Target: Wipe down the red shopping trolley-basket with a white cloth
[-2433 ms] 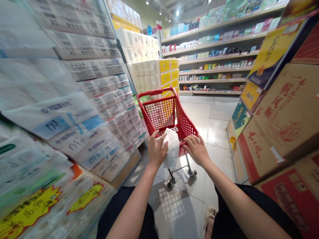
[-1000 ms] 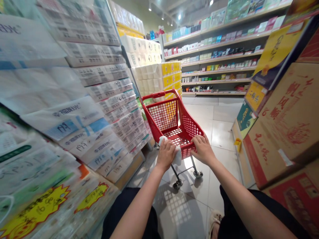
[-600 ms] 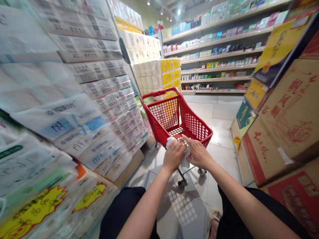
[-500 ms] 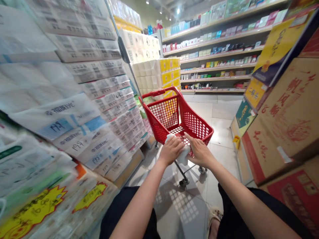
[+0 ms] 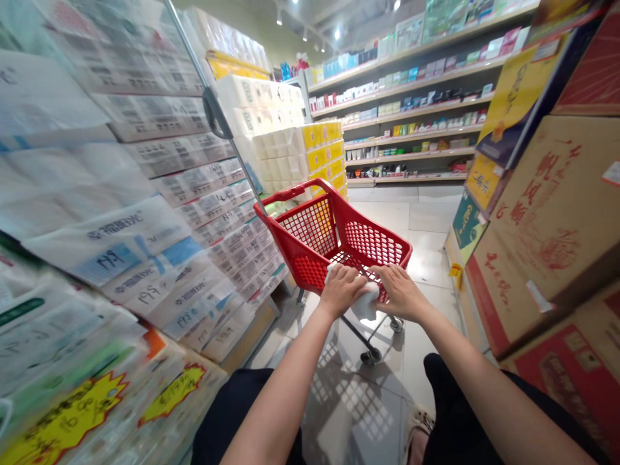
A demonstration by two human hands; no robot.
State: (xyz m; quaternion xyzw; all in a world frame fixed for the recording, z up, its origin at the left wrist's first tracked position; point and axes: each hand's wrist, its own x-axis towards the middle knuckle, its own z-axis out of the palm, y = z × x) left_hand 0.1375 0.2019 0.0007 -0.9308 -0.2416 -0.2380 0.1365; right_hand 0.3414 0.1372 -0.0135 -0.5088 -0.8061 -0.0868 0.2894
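A red plastic shopping cart (image 5: 304,261) with a grid-like basket stands in front of me on a metal wheeled frame. My left hand (image 5: 343,289) is closed over a white cloth (image 5: 366,305) at the near rim of the basket, pressing it there. The cloth hangs down between my two hands. To its right, my right hand (image 5: 401,294) has its fingers bent over the near right part of the rim, with the thumb lower down beside the cloth.
Stacked white tissue packs (image 5: 159,226) rise close on the left, with yellow price tags (image 5: 80,416). A metal pole with a grey grip (image 5: 216,116) stands at the cart's left. Cardboard boxes (image 5: 547,232) line the right. Stocked shelves (image 5: 411,135) fill the back; tiled floor (image 5: 429,229) lies between.
Both hands have shifted slightly right along the near rim, with the cloth. The cart sits a little further left and turned slightly in view.
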